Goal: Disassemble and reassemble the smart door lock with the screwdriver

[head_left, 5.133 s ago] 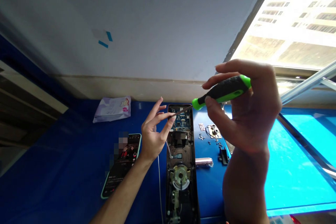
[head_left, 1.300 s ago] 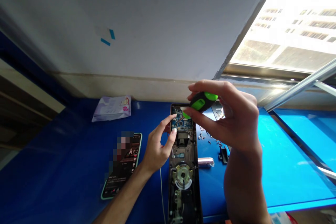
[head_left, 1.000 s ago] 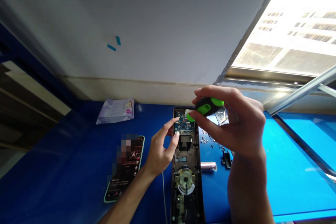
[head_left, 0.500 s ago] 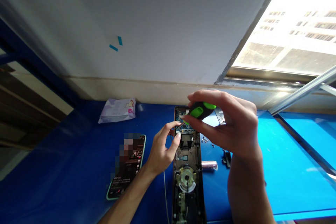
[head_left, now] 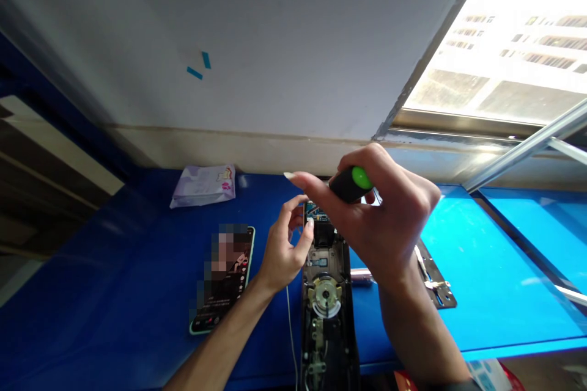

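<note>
A long black door-lock body [head_left: 326, 317] lies open on the blue table [head_left: 114, 293], its circuit board [head_left: 316, 215] at the far end and a brass round part [head_left: 324, 294] in the middle. My right hand [head_left: 380, 226] is closed round a black and green screwdriver [head_left: 351, 183], held above the board end; the shaft is hidden behind my fingers. My left hand [head_left: 284, 250] hovers at the lock's left edge beside the board, thumb and forefinger curled close together; whether anything sits between them I cannot make out.
A phone [head_left: 223, 278] with a lit screen lies left of the lock. A purple-white packet [head_left: 204, 184] rests by the wall. A metal plate [head_left: 435, 281] and a small pink cylinder [head_left: 362, 278] lie right of the lock. A white cable [head_left: 291, 342] runs along the lock's left side.
My right hand has swung left and down over the board, tipping the screwdriver so its green butt end faces me. My left hand's fingers have curled tighter at the lock's edge.
</note>
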The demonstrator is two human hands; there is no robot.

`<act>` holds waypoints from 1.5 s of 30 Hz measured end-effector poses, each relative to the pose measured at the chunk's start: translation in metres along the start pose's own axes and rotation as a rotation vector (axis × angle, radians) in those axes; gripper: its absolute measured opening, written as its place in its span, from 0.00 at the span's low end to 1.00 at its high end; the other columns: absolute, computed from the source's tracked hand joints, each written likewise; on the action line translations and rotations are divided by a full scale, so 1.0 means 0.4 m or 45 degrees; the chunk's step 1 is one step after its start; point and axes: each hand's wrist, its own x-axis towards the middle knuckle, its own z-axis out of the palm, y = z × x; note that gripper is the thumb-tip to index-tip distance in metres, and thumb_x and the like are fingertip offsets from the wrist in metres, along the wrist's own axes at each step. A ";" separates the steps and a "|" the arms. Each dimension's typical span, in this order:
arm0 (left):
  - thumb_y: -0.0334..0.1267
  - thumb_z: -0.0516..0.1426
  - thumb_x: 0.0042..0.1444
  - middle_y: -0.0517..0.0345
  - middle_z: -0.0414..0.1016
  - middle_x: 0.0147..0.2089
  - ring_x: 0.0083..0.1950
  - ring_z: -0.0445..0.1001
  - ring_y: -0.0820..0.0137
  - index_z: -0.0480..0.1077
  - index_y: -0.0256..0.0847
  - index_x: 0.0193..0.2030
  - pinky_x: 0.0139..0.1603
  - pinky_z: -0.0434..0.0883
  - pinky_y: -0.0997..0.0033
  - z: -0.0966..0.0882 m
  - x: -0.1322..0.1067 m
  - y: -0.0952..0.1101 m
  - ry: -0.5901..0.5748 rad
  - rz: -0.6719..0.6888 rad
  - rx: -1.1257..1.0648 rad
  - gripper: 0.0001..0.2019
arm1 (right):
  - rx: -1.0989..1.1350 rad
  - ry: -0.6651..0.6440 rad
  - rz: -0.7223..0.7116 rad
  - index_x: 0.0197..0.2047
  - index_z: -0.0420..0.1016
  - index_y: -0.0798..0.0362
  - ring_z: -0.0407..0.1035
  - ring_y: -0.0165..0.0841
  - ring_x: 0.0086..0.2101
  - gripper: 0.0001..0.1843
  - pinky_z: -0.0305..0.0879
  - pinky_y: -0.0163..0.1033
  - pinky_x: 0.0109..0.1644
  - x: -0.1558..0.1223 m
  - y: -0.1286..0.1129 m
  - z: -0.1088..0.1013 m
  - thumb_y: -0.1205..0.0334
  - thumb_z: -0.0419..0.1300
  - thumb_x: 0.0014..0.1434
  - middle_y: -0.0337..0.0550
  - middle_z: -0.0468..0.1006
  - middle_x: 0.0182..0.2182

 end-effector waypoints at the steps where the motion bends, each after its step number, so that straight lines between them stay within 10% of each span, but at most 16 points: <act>1: 0.38 0.59 0.68 0.50 0.78 0.60 0.59 0.79 0.61 0.67 0.44 0.66 0.62 0.76 0.62 0.001 0.001 -0.001 -0.001 -0.001 -0.014 0.21 | -0.005 0.045 0.003 0.25 0.64 0.48 0.53 0.25 0.21 0.28 0.57 0.35 0.26 -0.002 0.000 0.005 0.40 0.70 0.62 0.32 0.66 0.19; 5: 0.37 0.59 0.68 0.51 0.78 0.60 0.57 0.80 0.63 0.67 0.45 0.66 0.62 0.76 0.63 0.003 0.002 -0.006 0.004 0.013 -0.056 0.20 | 0.054 0.138 -0.069 0.25 0.63 0.49 0.51 0.24 0.21 0.26 0.53 0.35 0.26 -0.004 0.005 0.022 0.47 0.71 0.64 0.30 0.63 0.19; 14: 0.39 0.59 0.69 0.50 0.79 0.59 0.53 0.81 0.62 0.67 0.45 0.65 0.57 0.77 0.63 -0.003 0.010 -0.013 -0.023 -0.022 -0.092 0.19 | 0.395 -0.313 -0.099 0.39 0.72 0.51 0.59 0.23 0.26 0.06 0.61 0.31 0.31 0.011 0.027 -0.005 0.63 0.64 0.69 0.30 0.71 0.27; 21: 0.40 0.58 0.70 0.49 0.79 0.59 0.54 0.80 0.62 0.65 0.46 0.66 0.57 0.77 0.61 0.003 0.005 -0.017 -0.020 -0.060 -0.120 0.19 | 0.208 0.081 0.034 0.29 0.65 0.48 0.53 0.24 0.23 0.21 0.57 0.34 0.27 0.010 0.027 0.038 0.54 0.73 0.62 0.28 0.63 0.21; 26: 0.39 0.58 0.69 0.50 0.79 0.58 0.55 0.81 0.61 0.66 0.46 0.66 0.59 0.77 0.60 0.003 0.005 -0.017 -0.010 -0.055 -0.114 0.20 | 0.376 -0.341 -0.056 0.45 0.71 0.49 0.65 0.25 0.27 0.02 0.66 0.34 0.34 0.017 0.043 -0.002 0.62 0.61 0.71 0.33 0.76 0.31; 30: 0.38 0.59 0.68 0.50 0.80 0.56 0.54 0.81 0.61 0.66 0.44 0.66 0.59 0.78 0.60 0.000 0.010 -0.014 -0.001 -0.042 -0.056 0.21 | 0.444 -0.521 -0.171 0.54 0.69 0.50 0.73 0.29 0.36 0.11 0.71 0.38 0.41 0.018 0.045 -0.025 0.68 0.57 0.69 0.42 0.80 0.43; 38: 0.39 0.58 0.70 0.50 0.78 0.60 0.57 0.80 0.60 0.65 0.46 0.66 0.59 0.78 0.58 0.006 0.005 -0.002 -0.030 -0.087 -0.124 0.20 | 0.143 0.002 -0.117 0.37 0.74 0.48 0.64 0.26 0.24 0.07 0.63 0.36 0.30 0.021 0.037 0.024 0.60 0.67 0.67 0.33 0.75 0.26; 45: 0.40 0.60 0.69 0.49 0.78 0.59 0.57 0.80 0.59 0.66 0.46 0.65 0.62 0.76 0.55 0.008 0.005 -0.007 -0.031 -0.097 -0.165 0.20 | 0.057 0.018 -0.112 0.30 0.77 0.51 0.58 0.25 0.22 0.17 0.59 0.37 0.28 0.020 0.031 0.024 0.48 0.72 0.62 0.31 0.72 0.21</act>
